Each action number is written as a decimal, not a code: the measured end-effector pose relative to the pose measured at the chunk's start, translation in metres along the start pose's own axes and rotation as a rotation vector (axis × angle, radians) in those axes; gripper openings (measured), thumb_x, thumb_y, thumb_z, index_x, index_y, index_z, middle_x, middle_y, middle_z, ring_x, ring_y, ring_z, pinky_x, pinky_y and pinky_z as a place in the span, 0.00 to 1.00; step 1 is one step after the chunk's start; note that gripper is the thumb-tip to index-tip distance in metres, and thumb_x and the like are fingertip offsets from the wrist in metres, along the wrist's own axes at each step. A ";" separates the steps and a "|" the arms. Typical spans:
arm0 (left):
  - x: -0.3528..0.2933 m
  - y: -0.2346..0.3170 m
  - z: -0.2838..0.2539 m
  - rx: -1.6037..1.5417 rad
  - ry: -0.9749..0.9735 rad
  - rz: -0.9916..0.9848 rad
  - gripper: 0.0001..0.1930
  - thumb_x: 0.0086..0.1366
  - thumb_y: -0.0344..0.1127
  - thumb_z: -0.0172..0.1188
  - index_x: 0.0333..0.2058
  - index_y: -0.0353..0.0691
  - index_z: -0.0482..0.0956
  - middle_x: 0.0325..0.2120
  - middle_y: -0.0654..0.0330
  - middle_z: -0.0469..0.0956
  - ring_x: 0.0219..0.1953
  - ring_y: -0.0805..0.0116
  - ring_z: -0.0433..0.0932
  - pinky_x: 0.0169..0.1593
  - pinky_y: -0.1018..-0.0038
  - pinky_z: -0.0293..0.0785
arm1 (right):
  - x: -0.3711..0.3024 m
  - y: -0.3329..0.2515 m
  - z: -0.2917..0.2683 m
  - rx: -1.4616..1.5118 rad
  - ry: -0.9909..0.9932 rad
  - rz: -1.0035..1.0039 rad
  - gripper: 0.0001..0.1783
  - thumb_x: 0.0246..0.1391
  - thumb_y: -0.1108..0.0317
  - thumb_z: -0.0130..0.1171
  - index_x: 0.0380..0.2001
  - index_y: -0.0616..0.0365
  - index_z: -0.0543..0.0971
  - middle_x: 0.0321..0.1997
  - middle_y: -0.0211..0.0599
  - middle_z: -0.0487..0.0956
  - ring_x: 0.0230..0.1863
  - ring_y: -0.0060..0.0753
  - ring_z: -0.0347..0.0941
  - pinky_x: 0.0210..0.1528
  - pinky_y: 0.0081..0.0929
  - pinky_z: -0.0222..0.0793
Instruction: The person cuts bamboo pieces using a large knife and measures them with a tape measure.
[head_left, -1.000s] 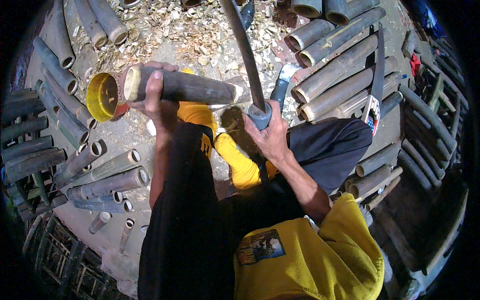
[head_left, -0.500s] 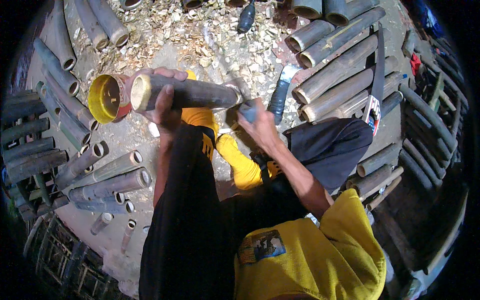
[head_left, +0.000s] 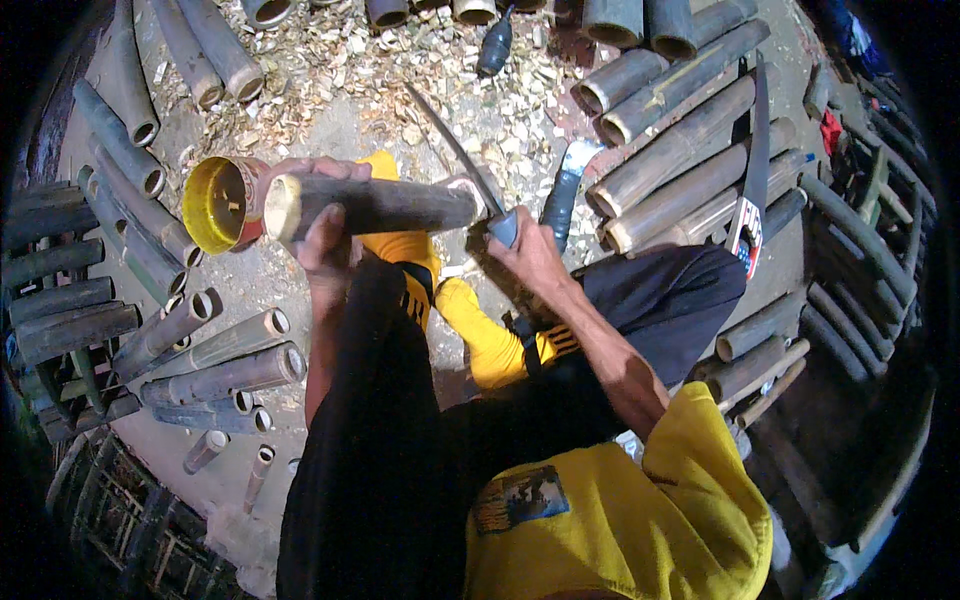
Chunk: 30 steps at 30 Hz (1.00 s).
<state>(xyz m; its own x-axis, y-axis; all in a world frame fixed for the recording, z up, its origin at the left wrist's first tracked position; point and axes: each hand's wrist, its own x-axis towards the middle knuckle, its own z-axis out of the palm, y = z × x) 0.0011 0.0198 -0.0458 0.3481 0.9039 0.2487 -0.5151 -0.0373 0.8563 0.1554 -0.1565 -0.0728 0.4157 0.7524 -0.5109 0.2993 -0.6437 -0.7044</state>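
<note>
A thick bamboo section (head_left: 405, 207), dark-skinned with a pale cut end facing left, lies level across the space above my feet. My left hand (head_left: 322, 238) is wrapped round it near that pale end. In my right hand (head_left: 532, 256) is the grey-blue handle of a long narrow knife (head_left: 462, 150). Its thin blade points up and to the left, crossing close by the bamboo's right end; whether they touch I cannot tell. Just left of my left hand stands an open tin can (head_left: 212, 205), yellow inside, with its mouth facing me.
Pale wood chips (head_left: 370, 60) cover the floor ahead. Cut bamboo pieces (head_left: 690, 160) lie in rows at right, and more bamboo (head_left: 225, 370) lies at left. A handsaw (head_left: 757, 170) rests on the right row. A black-wrapped tool (head_left: 562, 205) lies near my right hand.
The knife, blurred before near the bamboo's right end, now shows its blade sharply, tilted up and left. My right hand has turned and moved slightly right; my left hand keeps its grip.
</note>
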 end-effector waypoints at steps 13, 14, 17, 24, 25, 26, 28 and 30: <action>0.021 0.009 0.035 0.023 0.529 -0.066 0.21 0.50 0.31 0.58 0.43 0.33 0.65 0.29 0.54 0.72 0.27 0.65 0.73 0.34 0.66 0.76 | -0.008 0.013 0.000 0.063 0.021 -0.019 0.22 0.46 0.64 0.60 0.40 0.66 0.64 0.24 0.59 0.75 0.29 0.56 0.76 0.30 0.42 0.70; 0.020 0.009 0.036 -0.008 0.561 -0.034 0.21 0.51 0.31 0.58 0.44 0.33 0.64 0.28 0.53 0.72 0.27 0.65 0.74 0.33 0.66 0.76 | -0.014 0.009 -0.003 0.100 0.059 -0.039 0.22 0.47 0.64 0.60 0.40 0.66 0.64 0.24 0.56 0.75 0.27 0.53 0.76 0.29 0.40 0.70; 0.019 0.003 0.039 0.092 0.591 -0.012 0.20 0.51 0.30 0.56 0.43 0.33 0.62 0.25 0.53 0.71 0.26 0.64 0.74 0.32 0.65 0.76 | -0.024 -0.002 -0.009 0.200 0.228 -0.105 0.21 0.47 0.65 0.61 0.38 0.65 0.64 0.24 0.47 0.76 0.23 0.34 0.75 0.26 0.29 0.70; 0.012 -0.003 0.029 0.218 0.391 0.101 0.20 0.49 0.31 0.56 0.41 0.34 0.61 0.24 0.51 0.71 0.25 0.62 0.73 0.32 0.63 0.75 | -0.001 -0.002 -0.001 0.008 0.079 -0.041 0.21 0.46 0.67 0.60 0.37 0.67 0.64 0.24 0.58 0.75 0.28 0.60 0.75 0.28 0.43 0.70; 0.011 -0.003 0.028 0.248 0.353 0.103 0.20 0.49 0.31 0.57 0.41 0.35 0.61 0.24 0.51 0.71 0.25 0.61 0.73 0.32 0.63 0.75 | -0.004 -0.002 -0.003 -0.005 0.048 -0.017 0.20 0.47 0.66 0.60 0.37 0.67 0.64 0.24 0.58 0.76 0.28 0.60 0.75 0.28 0.43 0.70; 0.010 -0.002 0.026 0.237 0.362 0.103 0.20 0.49 0.31 0.57 0.41 0.35 0.62 0.24 0.51 0.71 0.25 0.61 0.73 0.32 0.63 0.75 | -0.004 -0.001 -0.004 -0.041 0.065 0.063 0.20 0.47 0.66 0.60 0.37 0.67 0.64 0.24 0.58 0.76 0.27 0.59 0.75 0.28 0.43 0.70; 0.010 -0.004 0.024 0.225 0.420 0.077 0.20 0.49 0.32 0.57 0.41 0.37 0.62 0.24 0.51 0.71 0.25 0.61 0.73 0.32 0.63 0.74 | -0.011 -0.003 -0.006 0.106 0.146 -0.109 0.21 0.47 0.65 0.61 0.36 0.68 0.65 0.24 0.56 0.76 0.27 0.58 0.75 0.29 0.42 0.70; 0.007 -0.005 0.022 0.125 0.441 0.058 0.21 0.48 0.32 0.56 0.41 0.38 0.62 0.24 0.52 0.71 0.25 0.61 0.73 0.33 0.63 0.75 | -0.017 -0.006 -0.004 0.238 0.264 -0.271 0.21 0.47 0.64 0.61 0.36 0.68 0.64 0.25 0.56 0.77 0.28 0.58 0.75 0.29 0.42 0.71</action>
<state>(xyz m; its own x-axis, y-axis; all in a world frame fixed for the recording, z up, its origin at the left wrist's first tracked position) 0.0230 0.0172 -0.0381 -0.0590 0.9927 0.1051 -0.4157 -0.1201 0.9015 0.1502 -0.1657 -0.0580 0.5641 0.8078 -0.1708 0.2342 -0.3549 -0.9051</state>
